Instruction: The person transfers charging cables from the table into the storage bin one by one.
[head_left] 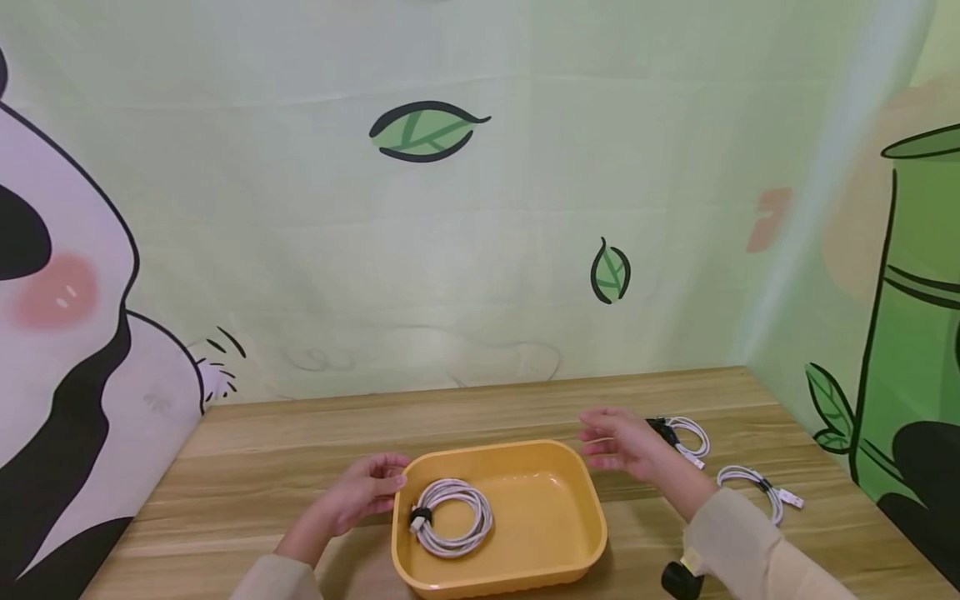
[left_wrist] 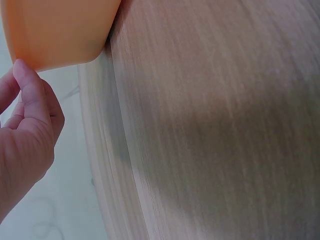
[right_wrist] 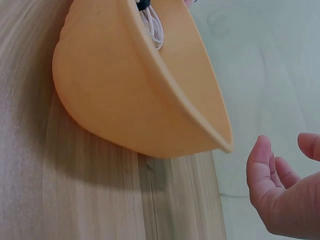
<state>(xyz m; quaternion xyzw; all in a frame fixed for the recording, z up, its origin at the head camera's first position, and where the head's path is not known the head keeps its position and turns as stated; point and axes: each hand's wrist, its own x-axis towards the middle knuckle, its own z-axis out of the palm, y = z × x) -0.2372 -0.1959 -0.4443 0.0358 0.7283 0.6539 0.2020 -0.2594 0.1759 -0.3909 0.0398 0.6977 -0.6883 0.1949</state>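
Observation:
A yellow plastic bin (head_left: 525, 575) sits on the wooden table in front of me. Inside it, on the left, lies a coiled white cable (head_left: 480, 533) bound by a black strap. My left hand (head_left: 363, 492) holds the bin's left rim near the far corner, thumb at the top edge and fingers outside. In the left wrist view, a fingertip of this hand (left_wrist: 30, 115) meets the orange-looking wall (left_wrist: 60, 30). My right hand (head_left: 618, 442) is held just off the bin's far right corner, fingers loosely bent around nothing. The right wrist view shows a gap between that hand (right_wrist: 280, 195) and the rim.
Right of the bin, two more coiled white cables lie on the table (head_left: 285, 450): one cable (head_left: 693, 433) beyond my right wrist, another cable (head_left: 750, 475) nearer the right edge. A printed cloth backdrop (head_left: 480, 250) rises behind the table.

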